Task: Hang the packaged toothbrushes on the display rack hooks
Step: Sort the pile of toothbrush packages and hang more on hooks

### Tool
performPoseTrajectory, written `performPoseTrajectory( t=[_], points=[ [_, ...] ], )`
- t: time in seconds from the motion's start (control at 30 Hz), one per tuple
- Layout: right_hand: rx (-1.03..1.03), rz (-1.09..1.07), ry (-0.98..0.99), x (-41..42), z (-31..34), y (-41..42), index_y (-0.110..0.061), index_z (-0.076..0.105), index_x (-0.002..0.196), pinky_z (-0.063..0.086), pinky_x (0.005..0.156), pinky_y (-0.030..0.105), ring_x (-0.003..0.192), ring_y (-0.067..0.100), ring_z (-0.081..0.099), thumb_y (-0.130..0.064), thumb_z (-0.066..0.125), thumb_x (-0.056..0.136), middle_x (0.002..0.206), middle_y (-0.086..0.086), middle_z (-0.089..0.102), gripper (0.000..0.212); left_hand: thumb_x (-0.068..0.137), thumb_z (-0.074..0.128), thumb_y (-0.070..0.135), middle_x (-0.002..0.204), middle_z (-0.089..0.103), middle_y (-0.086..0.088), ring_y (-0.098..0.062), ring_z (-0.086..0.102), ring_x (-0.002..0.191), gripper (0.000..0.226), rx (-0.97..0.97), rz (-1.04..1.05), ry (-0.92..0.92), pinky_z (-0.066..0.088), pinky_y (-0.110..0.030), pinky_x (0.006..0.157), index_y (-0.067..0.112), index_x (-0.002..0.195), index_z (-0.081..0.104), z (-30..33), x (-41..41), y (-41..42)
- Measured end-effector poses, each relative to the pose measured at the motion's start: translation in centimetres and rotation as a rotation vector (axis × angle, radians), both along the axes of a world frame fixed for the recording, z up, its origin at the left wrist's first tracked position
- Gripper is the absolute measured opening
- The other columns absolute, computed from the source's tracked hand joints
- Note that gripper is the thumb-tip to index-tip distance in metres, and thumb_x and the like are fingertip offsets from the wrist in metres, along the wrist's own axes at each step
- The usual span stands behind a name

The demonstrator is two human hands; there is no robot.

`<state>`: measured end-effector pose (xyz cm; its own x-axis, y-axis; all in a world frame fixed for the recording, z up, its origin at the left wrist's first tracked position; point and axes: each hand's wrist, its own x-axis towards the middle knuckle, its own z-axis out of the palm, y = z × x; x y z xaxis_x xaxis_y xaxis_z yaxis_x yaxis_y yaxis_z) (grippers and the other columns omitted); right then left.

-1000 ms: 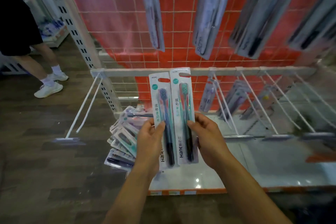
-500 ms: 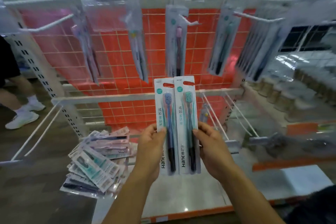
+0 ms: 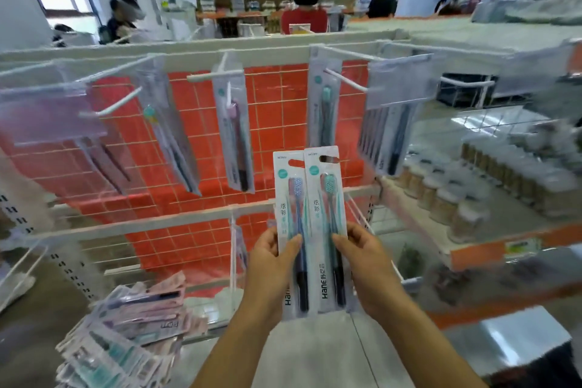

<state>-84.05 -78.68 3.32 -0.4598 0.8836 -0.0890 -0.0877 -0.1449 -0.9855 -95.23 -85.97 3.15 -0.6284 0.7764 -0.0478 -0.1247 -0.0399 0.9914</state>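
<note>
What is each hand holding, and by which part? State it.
Left hand grips the purple-brush pack by its left edge, lower half; right hand grips the teal-brush pack by its right edge.

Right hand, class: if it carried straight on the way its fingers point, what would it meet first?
The right hand points up-left into the teal-brush pack it already pinches; beyond that, probably the left pack.

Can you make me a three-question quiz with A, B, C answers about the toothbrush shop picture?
1. Where is the loose pile of toothbrush packs?
A lower left
B top right
C behind the far shoppers

2. What colour is the rack's back panel?
A blue
B orange-red
C green

3. What are the hands doing?
A resting empty
B each holding a toothbrush pack
C pointing

Answers: 1 A, the pile lies at lower left. 2 B, it shows orange-red behind the hooks. 3 B, the left hand holds the blue-bristled pack, the right hand the teal-bristled pack.
</note>
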Motion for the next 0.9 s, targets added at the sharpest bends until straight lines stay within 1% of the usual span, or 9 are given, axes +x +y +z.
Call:
performPoseTrajectory(
  t=[0.1, 0.2, 0.3, 0.43, 0.63, 0.7, 0.8, 0.83, 0.9],
  points=[
    [0.014, -0.013, 0.014, 0.2, 0.4, 1.9, -0.017, 0.063, 0.103, 0.056, 0.069, 0.022, 0.086, 0.010, 0.071, -0.008, 0.053, 0.095, 0.094, -0.001, 0.074, 0.016, 0.093, 0.059, 0.015, 0.095, 0.075, 0.005, -0.006, 0.071, 0.085, 0.013, 0.008, -0.018, 0.027, 0.055, -0.017, 0.065, 0.021, 0.104, 0.064, 0.4, 0.0, 2.8],
    [0.056, -0.041, 0.017, 0.6, 1.0, 3.7, -0.021, 0.064, 0.101, 0.056, 0.069, 0.019, 0.087, 0.007, 0.070, -0.007, 0.052, 0.095, 0.092, -0.007, 0.074, 0.020, 0.094, 0.057, 0.016, 0.093, 0.074, 0.008, -0.003, 0.070, 0.084, 0.013, 0.001, -0.022, 0.034, 0.055, -0.015, 0.064, 0.023, 0.102, 0.064, 0.7, 0.2, 4.5],
    [0.074, -0.034, 0.033, 0.6, 1.4, 4.7, -0.018, 0.065, 0.104, 0.057, 0.073, 0.020, 0.090, 0.007, 0.070, -0.004, 0.051, 0.095, 0.094, -0.006, 0.074, 0.021, 0.095, 0.056, 0.016, 0.087, 0.075, 0.013, -0.002, 0.070, 0.082, 0.013, 0.011, 0.004, 0.015, 0.053, -0.013, 0.061, 0.025, 0.100, 0.064, 0.8, 0.1, 5.5],
    [0.139, 0.015, 0.029, 1.0, 1.4, 5.1, -0.022, 0.063, 0.105, 0.055, 0.070, 0.017, 0.093, 0.005, 0.068, 0.000, 0.051, 0.093, 0.096, -0.009, 0.073, 0.028, 0.095, 0.056, 0.016, 0.090, 0.075, 0.010, -0.007, 0.071, 0.085, 0.014, 0.038, 0.046, -0.005, 0.055, -0.016, 0.063, 0.021, 0.104, 0.065, 1.1, 0.3, 6.3],
    [0.372, 0.061, 0.036, 2.0, 2.2, 5.4, -0.024, 0.064, 0.100, 0.057, 0.079, 0.030, 0.093, 0.012, 0.068, -0.003, 0.057, 0.091, 0.096, -0.005, 0.072, 0.023, 0.095, 0.055, 0.017, 0.099, 0.075, 0.000, -0.019, 0.071, 0.095, 0.019, 0.059, 0.111, -0.039, 0.057, -0.041, 0.085, 0.014, 0.112, 0.064, 1.7, 1.2, 6.8],
    [0.419, 0.063, 0.085, 2.3, 2.7, 5.5, -0.025, 0.066, 0.097, 0.057, 0.081, 0.033, 0.093, 0.017, 0.068, -0.010, 0.060, 0.091, 0.095, -0.002, 0.072, 0.018, 0.095, 0.054, 0.017, 0.100, 0.075, 0.000, -0.019, 0.071, 0.095, 0.021, 0.074, 0.118, -0.051, 0.057, -0.041, 0.086, 0.014, 0.113, 0.064, 1.9, 1.6, 6.9],
    [0.463, 0.054, 0.142, 2.8, 3.7, 5.5, -0.033, 0.066, 0.091, 0.057, 0.079, 0.046, 0.088, 0.034, 0.064, -0.031, 0.063, 0.085, 0.090, 0.010, 0.068, 0.008, 0.095, 0.053, 0.017, 0.097, 0.075, 0.001, -0.016, 0.072, 0.091, 0.019, 0.084, 0.131, -0.061, 0.058, -0.038, 0.082, 0.016, 0.111, 0.063, 2.4, 2.2, 7.1],
    [0.481, 0.054, 0.154, 3.0, 4.0, 5.5, -0.033, 0.065, 0.089, 0.056, 0.077, 0.050, 0.087, 0.037, 0.063, -0.037, 0.062, 0.082, 0.088, 0.012, 0.066, 0.009, 0.095, 0.053, 0.017, 0.095, 0.075, 0.001, -0.016, 0.072, 0.089, 0.018, 0.087, 0.140, -0.069, 0.058, -0.037, 0.079, 0.016, 0.110, 0.063, 2.5, 2.3, 7.3],
    [0.517, 0.067, 0.175, 3.3, 4.7, 5.6, -0.031, 0.064, 0.088, 0.057, 0.074, 0.049, 0.083, 0.033, 0.064, -0.039, 0.062, 0.080, 0.085, 0.008, 0.065, 0.011, 0.095, 0.054, 0.017, 0.093, 0.075, 0.002, -0.015, 0.072, 0.086, 0.015, 0.089, 0.166, -0.073, 0.058, -0.034, 0.076, 0.016, 0.107, 0.063, 2.7, 2.5, 7.5]
  ],
)
